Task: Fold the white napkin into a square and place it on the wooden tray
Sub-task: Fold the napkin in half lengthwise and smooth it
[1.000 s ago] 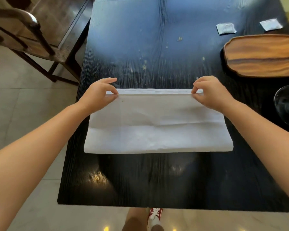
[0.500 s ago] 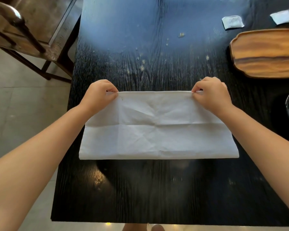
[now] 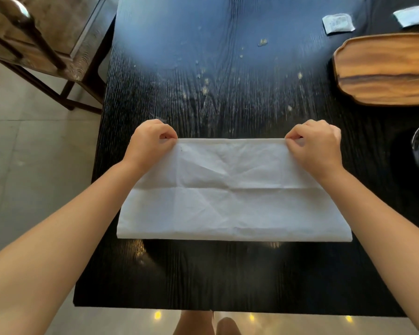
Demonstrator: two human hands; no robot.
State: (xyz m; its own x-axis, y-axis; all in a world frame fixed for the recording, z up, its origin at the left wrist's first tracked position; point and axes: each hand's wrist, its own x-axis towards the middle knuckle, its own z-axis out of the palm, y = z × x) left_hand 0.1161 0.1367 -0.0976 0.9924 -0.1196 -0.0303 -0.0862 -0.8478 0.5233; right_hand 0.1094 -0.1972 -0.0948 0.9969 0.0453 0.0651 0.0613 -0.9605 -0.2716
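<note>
Where the black table (image 3: 228, 93) ends, pale floor tiles (image 3: 22, 165) begin.

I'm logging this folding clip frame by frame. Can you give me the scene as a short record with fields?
surface: black table
napkin: white, folded to a wide rectangle, flat on the table
left hand: pinches the napkin's far left corner
right hand: pinches the far right corner
tray: wooden, far right, apart from the napkin, nothing on it in view
progress: not yet a square, not yet on the tray
</note>
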